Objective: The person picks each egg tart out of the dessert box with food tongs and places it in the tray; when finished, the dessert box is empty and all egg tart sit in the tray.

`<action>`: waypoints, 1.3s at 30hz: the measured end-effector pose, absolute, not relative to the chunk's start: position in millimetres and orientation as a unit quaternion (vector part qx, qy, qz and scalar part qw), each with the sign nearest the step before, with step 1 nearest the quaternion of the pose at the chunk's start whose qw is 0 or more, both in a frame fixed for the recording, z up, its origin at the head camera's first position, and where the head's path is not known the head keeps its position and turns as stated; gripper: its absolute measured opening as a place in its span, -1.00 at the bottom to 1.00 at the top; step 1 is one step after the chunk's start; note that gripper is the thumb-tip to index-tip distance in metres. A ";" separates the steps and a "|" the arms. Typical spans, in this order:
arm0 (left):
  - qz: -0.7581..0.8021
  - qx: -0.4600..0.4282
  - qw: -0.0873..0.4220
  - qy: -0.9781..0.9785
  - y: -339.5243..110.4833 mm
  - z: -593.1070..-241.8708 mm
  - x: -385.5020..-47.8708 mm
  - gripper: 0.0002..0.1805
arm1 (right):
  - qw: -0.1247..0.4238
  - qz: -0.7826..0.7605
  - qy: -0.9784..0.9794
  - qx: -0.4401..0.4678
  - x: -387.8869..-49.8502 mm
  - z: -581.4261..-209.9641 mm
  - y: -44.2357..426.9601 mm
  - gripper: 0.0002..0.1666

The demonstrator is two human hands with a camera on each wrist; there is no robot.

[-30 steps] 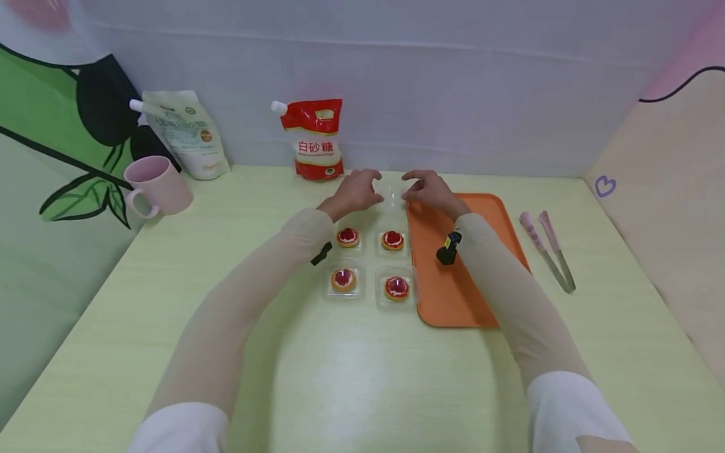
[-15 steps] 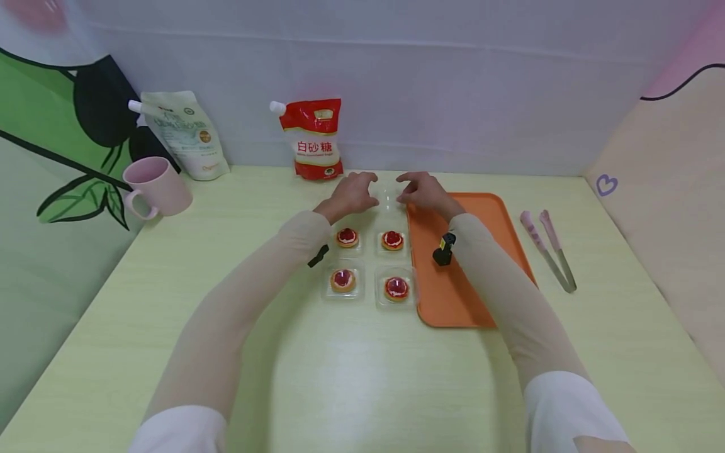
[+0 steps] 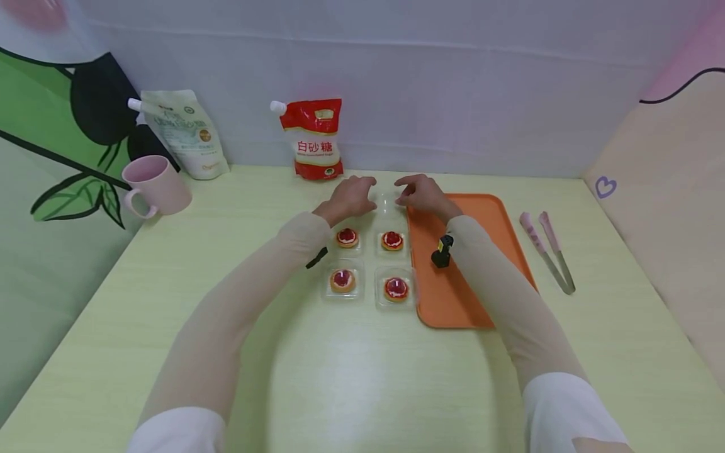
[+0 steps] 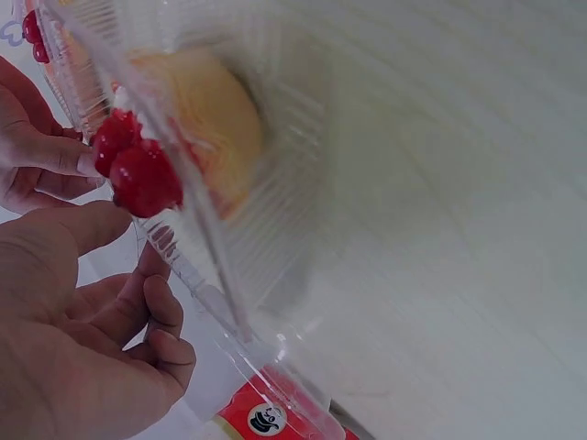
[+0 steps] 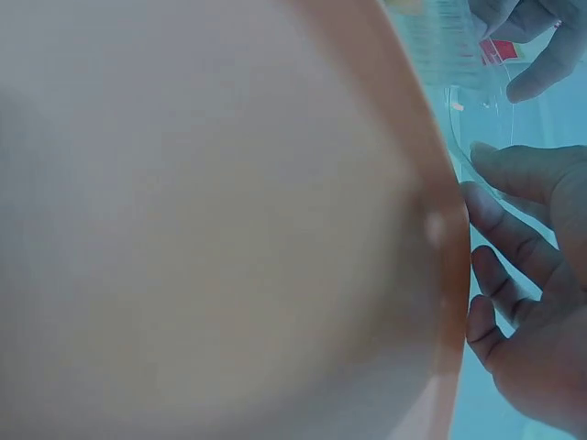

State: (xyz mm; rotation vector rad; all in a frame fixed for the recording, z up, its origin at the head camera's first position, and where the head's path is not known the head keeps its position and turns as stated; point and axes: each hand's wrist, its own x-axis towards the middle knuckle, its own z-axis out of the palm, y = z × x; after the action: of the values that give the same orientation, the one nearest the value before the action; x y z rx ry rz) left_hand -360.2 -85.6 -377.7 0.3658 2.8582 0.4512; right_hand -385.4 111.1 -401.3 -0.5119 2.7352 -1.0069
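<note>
At the back of the table, my left hand point(image 3: 349, 198) and right hand point(image 3: 421, 193) face each other across a small clear plastic box point(image 3: 387, 202). Thumb and fingers of each hand curve around a side of it; its thin edge runs by the right thumb in the right wrist view, and its exact contact is hard to see. No tart shows in it. Nearer stand several clear boxes, each with a red-topped tart point(image 3: 392, 240). One cherry tart point(image 4: 215, 119) fills much of the left wrist view. My right hand is over the tray's back left corner.
An orange tray point(image 3: 453, 296) lies right of the boxes, with pink-handled tongs point(image 3: 552, 251) beyond it. A red and white sugar pouch point(image 3: 317, 139) stands behind my left hand. Far left are a pink mug point(image 3: 161, 189) and a pale pouch point(image 3: 187, 135).
Both hands have shifted slightly left and a little nearer, the clear box between them moving left too. The other boxes, tray and tongs have stayed put.
</note>
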 end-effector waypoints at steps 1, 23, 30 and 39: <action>0.153 0.125 0.113 0.974 -85.7 -377.8 -359.9 -0.32 | 0.091 -0.338 0.921 -0.172 -385.3 -401.4 111.1 -0.45; 0.195 0.135 0.061 0.970 -93.9 -367.5 -357.2 -0.38 | 0.089 -0.353 0.921 -0.138 -374.7 -385.6 111.5 -0.47; 0.232 0.140 0.024 0.962 -106.7 -352.7 -335.3 -0.46 | 0.066 -0.346 0.923 -0.152 -368.5 -379.4 113.6 -0.47; 0.286 0.151 0.016 0.946 -141.0 -358.3 -295.0 -0.54 | 0.043 -0.358 0.911 -0.201 -347.4 -370.1 116.4 -0.40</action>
State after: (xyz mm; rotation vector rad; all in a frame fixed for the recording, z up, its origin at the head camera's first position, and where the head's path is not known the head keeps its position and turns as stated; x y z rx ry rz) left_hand -295.0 -141.0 -358.3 0.4702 2.9423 0.8880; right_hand -347.4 116.4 -370.1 -0.6145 2.7845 -1.0956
